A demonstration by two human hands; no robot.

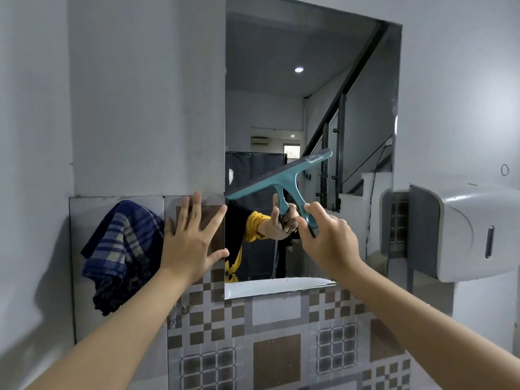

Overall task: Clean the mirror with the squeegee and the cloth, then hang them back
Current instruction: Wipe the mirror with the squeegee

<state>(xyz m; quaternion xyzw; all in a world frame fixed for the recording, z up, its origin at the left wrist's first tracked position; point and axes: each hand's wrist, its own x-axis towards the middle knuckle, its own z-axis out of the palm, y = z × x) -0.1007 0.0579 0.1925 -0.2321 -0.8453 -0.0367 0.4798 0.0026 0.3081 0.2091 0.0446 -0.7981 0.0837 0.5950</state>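
A tall frameless mirror (281, 108) hangs on the grey wall ahead. My right hand (326, 243) grips the handle of a teal squeegee (281, 178), whose blade lies tilted against the lower part of the glass, left end low, right end high. My left hand (191, 237) is spread flat on the tiled wall just left of the mirror's edge, fingers apart, holding nothing. A blue and cream checked cloth (121, 251) hangs on the wall to the left of that hand, apart from it.
A grey paper-towel dispenser (464, 232) juts from the wall at the right. Patterned brown and grey tiles (270, 347) cover the wall below the mirror. The glass reflects a staircase, a ceiling light and a yellow sleeve.
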